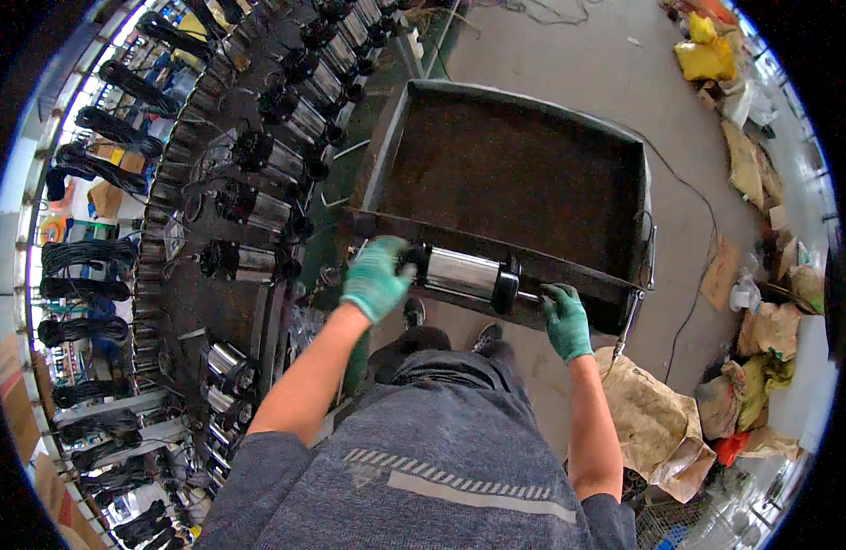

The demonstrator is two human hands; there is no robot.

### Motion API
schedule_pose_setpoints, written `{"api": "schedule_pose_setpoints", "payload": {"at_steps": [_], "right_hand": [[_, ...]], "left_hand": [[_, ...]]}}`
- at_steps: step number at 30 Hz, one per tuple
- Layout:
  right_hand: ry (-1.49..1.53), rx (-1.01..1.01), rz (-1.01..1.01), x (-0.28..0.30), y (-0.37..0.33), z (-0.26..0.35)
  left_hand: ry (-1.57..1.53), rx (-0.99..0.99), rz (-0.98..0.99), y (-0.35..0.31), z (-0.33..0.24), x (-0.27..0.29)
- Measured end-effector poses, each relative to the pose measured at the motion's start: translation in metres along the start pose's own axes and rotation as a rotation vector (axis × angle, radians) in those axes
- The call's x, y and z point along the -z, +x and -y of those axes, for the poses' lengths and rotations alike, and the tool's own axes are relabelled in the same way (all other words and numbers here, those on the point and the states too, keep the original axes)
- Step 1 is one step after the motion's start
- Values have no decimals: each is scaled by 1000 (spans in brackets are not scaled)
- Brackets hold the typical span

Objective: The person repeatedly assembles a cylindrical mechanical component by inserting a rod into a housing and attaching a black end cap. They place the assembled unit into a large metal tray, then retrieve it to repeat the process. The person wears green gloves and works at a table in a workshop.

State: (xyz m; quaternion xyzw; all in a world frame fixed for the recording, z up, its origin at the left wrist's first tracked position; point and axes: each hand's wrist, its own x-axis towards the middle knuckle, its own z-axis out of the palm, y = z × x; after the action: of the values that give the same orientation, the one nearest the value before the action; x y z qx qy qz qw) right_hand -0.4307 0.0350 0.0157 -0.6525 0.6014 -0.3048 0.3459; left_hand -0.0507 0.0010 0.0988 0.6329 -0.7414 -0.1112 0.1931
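A motor-like silver cylinder [462, 273] with black end caps lies sideways in front of me, along the near edge of a dark metal tray [524, 99]. A thin metal shaft [527, 296] sticks out of its right end. My right hand [568, 323], in a green glove, has its fingers closed at the tip of that shaft. At the cylinder's left black end is my left hand [375, 280], also gloved in green and slightly blurred. Its thumb and fingers are apart beside the cap, and whether they touch it is hard to see.
Several similar silver-and-black units [258, 209] line the rack on the left, with coiled black cables [88, 252] beyond. Brown sacks [657, 412] and yellow bags [707, 55] lie on the right. A thin cable [693, 312] runs over the grey floor [551, 46].
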Motion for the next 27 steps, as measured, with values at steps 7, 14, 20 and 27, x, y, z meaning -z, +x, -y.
{"api": "schedule_pose_setpoints", "payload": {"at_steps": [7, 14, 20, 27], "right_hand": [[-169, 209, -79, -34, 58, 117], [-518, 38, -59, -62, 66, 119], [-529, -46, -23, -68, 69, 129], [-542, -59, -14, -68, 70, 118]], "left_hand": [[18, -168, 388, -8, 138, 11], [-469, -282, 310, 14, 177, -22], [-493, -240, 302, 15, 176, -5], [-752, 719, 603, 38, 172, -48]]}}
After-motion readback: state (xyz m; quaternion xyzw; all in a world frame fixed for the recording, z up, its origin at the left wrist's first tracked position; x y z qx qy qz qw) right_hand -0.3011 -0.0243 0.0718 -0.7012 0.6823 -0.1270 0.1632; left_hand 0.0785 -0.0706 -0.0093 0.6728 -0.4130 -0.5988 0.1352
